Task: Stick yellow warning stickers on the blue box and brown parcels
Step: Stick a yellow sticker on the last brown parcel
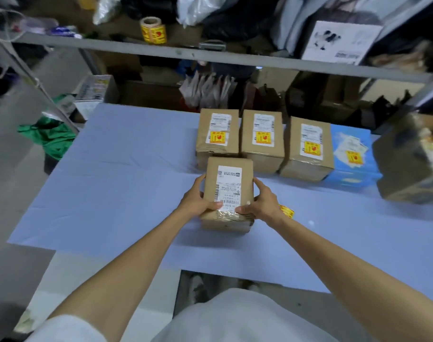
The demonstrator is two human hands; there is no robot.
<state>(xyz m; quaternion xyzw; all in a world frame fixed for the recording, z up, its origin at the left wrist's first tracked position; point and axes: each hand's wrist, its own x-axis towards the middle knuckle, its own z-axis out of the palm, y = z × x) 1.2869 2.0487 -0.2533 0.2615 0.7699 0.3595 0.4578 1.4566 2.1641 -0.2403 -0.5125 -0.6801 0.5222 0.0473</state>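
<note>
The left hand and right hand clasp the parcel at the centre of the frame. Their fingers curl round its sides and the thumbs press on its near top edge, over the foot of the white shipping label. The parcel stands on the table and shows no yellow mark yet. A yellow sticker peeks out just right of the right wrist; I cannot tell whether it clings to the hand or lies on the table. Behind, toward the upper right, a row of three parcels and the blue box already carry theirs. This seems the only one left. To do it well, keep the parcel flat and steady with one hand. Lay the sticker clear of the barcode and smooth it outward from the middle.
</note>
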